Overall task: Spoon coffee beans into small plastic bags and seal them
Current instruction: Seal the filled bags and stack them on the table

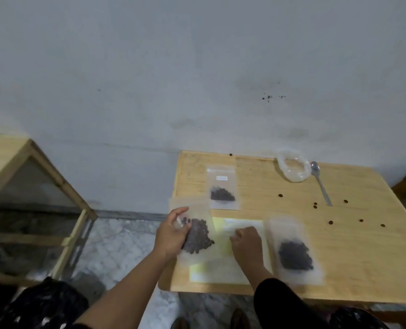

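Observation:
My left hand (pixel 173 231) grips a small clear bag of coffee beans (pixel 198 236) at the table's left front edge, tilted. My right hand (pixel 247 243) rests with curled fingers on a pale sheet (pixel 221 269) in front of me; I cannot tell if it pinches anything. A second filled bag (pixel 294 255) lies flat to the right of that hand. A third filled bag (pixel 222 188) lies farther back. A metal spoon (pixel 320 184) lies at the back right beside a crumpled clear bag (pixel 292 168).
Several loose beans (pixel 330 222) are scattered on the wooden table (pixel 363 257) right of centre. A wooden frame (pixel 54 186) stands on the left across a gap of floor. The wall rises just behind the table.

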The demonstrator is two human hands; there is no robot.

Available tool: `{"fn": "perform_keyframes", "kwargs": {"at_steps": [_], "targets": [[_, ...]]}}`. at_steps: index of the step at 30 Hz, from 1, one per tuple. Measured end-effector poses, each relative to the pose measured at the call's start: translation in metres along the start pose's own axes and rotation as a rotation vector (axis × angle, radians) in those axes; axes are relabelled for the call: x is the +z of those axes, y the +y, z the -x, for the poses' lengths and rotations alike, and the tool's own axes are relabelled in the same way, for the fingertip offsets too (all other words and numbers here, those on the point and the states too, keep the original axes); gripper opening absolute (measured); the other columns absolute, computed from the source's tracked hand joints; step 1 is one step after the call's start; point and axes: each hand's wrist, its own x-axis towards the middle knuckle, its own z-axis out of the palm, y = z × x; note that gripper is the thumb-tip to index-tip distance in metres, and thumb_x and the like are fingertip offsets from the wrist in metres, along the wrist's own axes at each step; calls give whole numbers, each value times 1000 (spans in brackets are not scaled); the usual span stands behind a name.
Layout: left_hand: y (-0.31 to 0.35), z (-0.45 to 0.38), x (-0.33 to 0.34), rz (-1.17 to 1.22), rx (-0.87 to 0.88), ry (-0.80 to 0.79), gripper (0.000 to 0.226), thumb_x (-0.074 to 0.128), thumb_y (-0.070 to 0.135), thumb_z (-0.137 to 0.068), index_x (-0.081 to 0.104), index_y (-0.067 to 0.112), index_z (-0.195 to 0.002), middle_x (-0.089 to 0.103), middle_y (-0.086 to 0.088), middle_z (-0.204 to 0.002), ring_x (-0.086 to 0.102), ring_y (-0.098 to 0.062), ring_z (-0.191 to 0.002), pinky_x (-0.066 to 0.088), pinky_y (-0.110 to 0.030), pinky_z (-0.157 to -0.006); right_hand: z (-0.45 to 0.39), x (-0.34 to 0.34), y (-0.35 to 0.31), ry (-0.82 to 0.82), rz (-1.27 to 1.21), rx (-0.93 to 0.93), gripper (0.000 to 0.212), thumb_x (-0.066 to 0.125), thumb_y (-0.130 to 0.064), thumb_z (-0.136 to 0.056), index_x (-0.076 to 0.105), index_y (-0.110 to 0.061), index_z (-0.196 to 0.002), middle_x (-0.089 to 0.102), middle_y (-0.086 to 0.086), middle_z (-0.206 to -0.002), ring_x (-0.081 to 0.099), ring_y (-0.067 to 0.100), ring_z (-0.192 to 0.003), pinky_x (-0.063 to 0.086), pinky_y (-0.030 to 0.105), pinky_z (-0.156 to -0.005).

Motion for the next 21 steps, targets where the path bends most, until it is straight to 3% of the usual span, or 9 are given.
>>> {"fn": "perform_keyframes", "kwargs": {"at_steps": [2,6,8,10,11,13,15,18,21], "targets": [[-5,0,-6,-12,15,5,31,64,17,-88,58,35,-113,60,11,-114,56,-8,-106,45,-23,-89,0,5,-3,34,-21,18,26,54,-12,-87,48,-13,-62,46,7,-91,52,26,-95,30,22,-72],[-6,2,-8,-13,25,-12,29,63,14,-88,60,32,-112,61,11,-112,57,-10,-108,41,-15,-85,-5,11,-6,104,-59,49,12,57,-13,-87,65,-4,-84,51,5,-90,55,23,-89,37,23,-74],[-6,3,-7,-11,27,-23,28,62,14,-88,60,33,-109,62,9,-113,57,-17,-111,44,-21,-89,-7,11,-6,137,-72,62,12,55,-12,-88,64,-5,-84,50,3,-85,54,20,-83,37,23,-70],[-4,4,-5,-16,22,-31,26,61,16,-89,62,32,-110,66,-1,-112,56,-37,-109,48,-35,-89,-6,10,-8,147,-65,61,13,51,-10,-90,61,-6,-82,51,2,-82,49,17,-76,34,23,-67],[-2,4,-5,-23,22,-34,25,61,17,-90,62,30,-111,67,-11,-109,55,-43,-105,50,-40,-85,-6,10,-9,149,-82,55,13,51,-10,-90,60,-6,-81,52,3,-81,48,17,-75,34,23,-66],[3,3,-4,-36,27,-35,23,59,18,-91,63,29,-111,66,-24,-101,63,-36,-81,52,-38,-70,-4,7,-12,161,-156,36,11,51,-7,-89,56,-8,-78,57,6,-80,50,18,-73,35,24,-63],[8,-1,-4,-38,37,-36,23,59,18,-91,63,29,-111,67,-16,-93,62,-27,-69,48,-31,-63,-3,0,-21,219,-252,13,13,52,-5,-88,54,-10,-76,57,5,-78,50,19,-72,33,20,-59],[20,-9,-4,14,69,-29,25,61,14,-90,62,33,-106,64,1,-108,57,-26,-111,42,-22,-84,-5,-23,-46,355,-419,-26,14,53,-4,-86,57,-9,-74,55,3,-71,48,16,-65,32,13,-55],[41,-15,-2,51,121,-15,32,63,11,-87,59,38,-104,62,8,-113,54,-16,-115,42,-23,-93,-5,-47,-77,353,-569,-104,10,60,-10,-86,61,-14,-77,55,-4,-65,49,5,-61,39,8,-54]]}}
